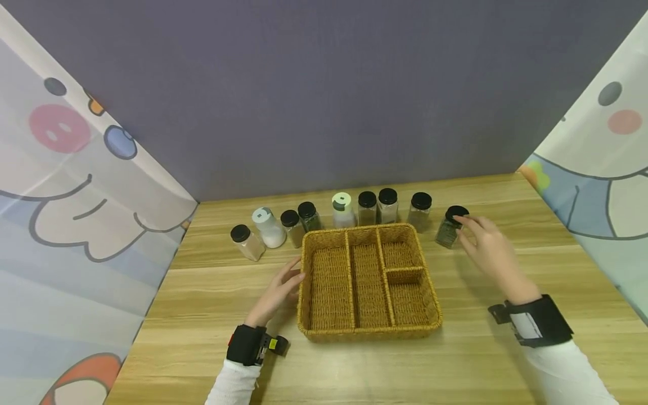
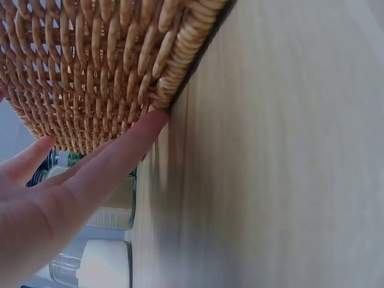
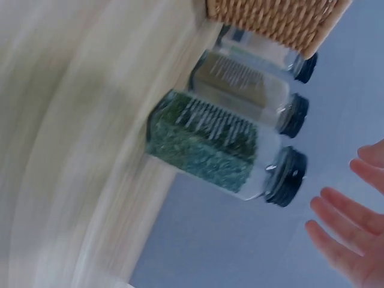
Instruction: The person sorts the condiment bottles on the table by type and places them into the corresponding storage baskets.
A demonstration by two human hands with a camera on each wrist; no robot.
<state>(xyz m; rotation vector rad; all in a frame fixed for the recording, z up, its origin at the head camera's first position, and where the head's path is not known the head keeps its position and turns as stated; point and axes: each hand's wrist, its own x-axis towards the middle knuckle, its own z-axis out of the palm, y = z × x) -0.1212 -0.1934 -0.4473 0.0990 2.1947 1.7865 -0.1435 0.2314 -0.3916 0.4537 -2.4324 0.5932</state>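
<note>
A woven basket [image 1: 369,333] with several compartments sits on the wooden table. My left hand [image 1: 275,292] is at its left side, and in the left wrist view a straight finger [image 2: 114,162] touches the basket's lower edge. To the right of the basket, a glass spice jar [image 1: 448,233] of dried green herbs stands upright with a black lid [image 3: 288,176]. My right hand [image 1: 488,250] reaches toward that lid, fingers spread and relaxed. The right wrist view shows a gap between those fingertips and the jar. Neither hand holds anything.
Behind the basket stand more black-lidded jars [image 1: 419,211], along with a white-topped bottle [image 1: 343,211]. At the back left are a pale-filled jar [image 1: 248,243] and a white bottle [image 1: 269,228]. A grey wall [image 1: 354,101] closes off the table's back edge.
</note>
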